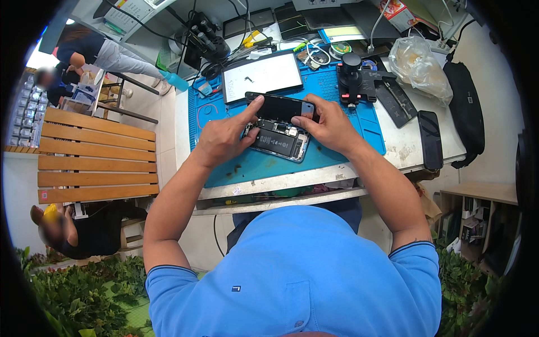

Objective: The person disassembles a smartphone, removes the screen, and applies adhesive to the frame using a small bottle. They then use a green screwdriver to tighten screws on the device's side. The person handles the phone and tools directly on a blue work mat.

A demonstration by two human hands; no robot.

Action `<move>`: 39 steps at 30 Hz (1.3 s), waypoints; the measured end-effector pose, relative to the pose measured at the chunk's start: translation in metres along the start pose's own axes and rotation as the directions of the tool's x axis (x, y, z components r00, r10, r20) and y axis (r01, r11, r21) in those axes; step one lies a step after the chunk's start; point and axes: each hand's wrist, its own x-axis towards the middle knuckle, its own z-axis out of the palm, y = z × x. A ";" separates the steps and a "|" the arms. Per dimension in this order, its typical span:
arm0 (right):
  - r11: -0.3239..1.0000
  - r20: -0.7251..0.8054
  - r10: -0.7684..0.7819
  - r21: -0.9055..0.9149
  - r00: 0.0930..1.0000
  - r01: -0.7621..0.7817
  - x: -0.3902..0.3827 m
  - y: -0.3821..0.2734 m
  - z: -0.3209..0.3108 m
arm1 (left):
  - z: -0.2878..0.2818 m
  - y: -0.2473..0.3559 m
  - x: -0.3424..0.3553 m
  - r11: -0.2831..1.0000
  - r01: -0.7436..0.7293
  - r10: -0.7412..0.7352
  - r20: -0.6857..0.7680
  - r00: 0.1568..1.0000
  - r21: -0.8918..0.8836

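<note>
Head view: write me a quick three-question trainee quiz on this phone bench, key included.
1. What does the person's right hand hold? A) the plastic bag; B) the black display; C) the zipped pouch
2. True or false: the opened phone body lies nearer the person's torso than the display does.
3. Fill in: the mat under the phone body is ____ in colour.

Key: 1 B; 2 true; 3 blue.

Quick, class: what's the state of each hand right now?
Left hand: at the black screen's left end; whether it grips cannot be told.
Right hand: closed, holding the black screen's right end.
</note>
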 end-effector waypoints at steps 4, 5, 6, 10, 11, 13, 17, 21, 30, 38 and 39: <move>1.000 -0.004 -0.003 0.001 1.000 0.003 0.000 -0.001 0.000 | -0.002 0.002 0.005 0.998 -0.024 0.023 0.027 0.999 0.053; 1.000 -0.003 0.000 0.001 1.000 0.000 0.000 -0.001 0.000 | -0.001 0.002 0.005 0.998 -0.026 0.023 0.037 0.999 0.060; 1.000 -0.003 0.003 0.000 1.000 -0.003 0.000 -0.001 0.000 | 0.000 0.001 0.005 0.997 -0.027 0.024 0.047 0.999 0.065; 0.999 -0.011 -0.030 0.014 0.999 0.030 0.000 0.001 0.001 | -0.003 0.008 0.010 1.000 0.016 -0.016 0.048 0.999 -0.013; 0.999 -0.014 -0.037 0.013 0.999 0.038 0.000 0.003 0.001 | -0.003 0.009 0.011 1.000 0.016 -0.016 0.057 0.998 -0.006; 0.999 -0.015 -0.044 0.011 0.999 0.044 0.001 0.005 0.002 | -0.004 0.011 0.012 1.000 0.018 -0.019 0.074 0.997 0.009; 0.999 -0.011 -0.034 0.006 0.999 0.034 0.000 0.002 0.001 | -0.004 0.013 0.014 0.997 0.055 -0.061 0.122 0.991 0.052; 1.000 -0.008 -0.017 -0.003 1.000 0.017 0.000 0.000 0.000 | -0.003 0.012 0.015 0.996 0.032 -0.043 0.127 0.991 0.087; 0.998 0.009 0.009 0.054 1.000 -0.009 0.001 -0.001 -0.001 | -0.003 0.003 0.016 0.998 0.047 -0.052 0.156 0.986 0.033; 0.998 -0.006 -0.018 0.059 1.000 0.018 0.003 0.004 -0.001 | -0.005 0.004 0.020 0.994 -0.027 0.012 0.145 0.989 0.104; 0.997 -0.024 -0.037 0.066 0.999 0.039 0.003 0.006 0.000 | -0.005 0.005 0.020 0.989 -0.057 0.037 0.137 0.990 0.140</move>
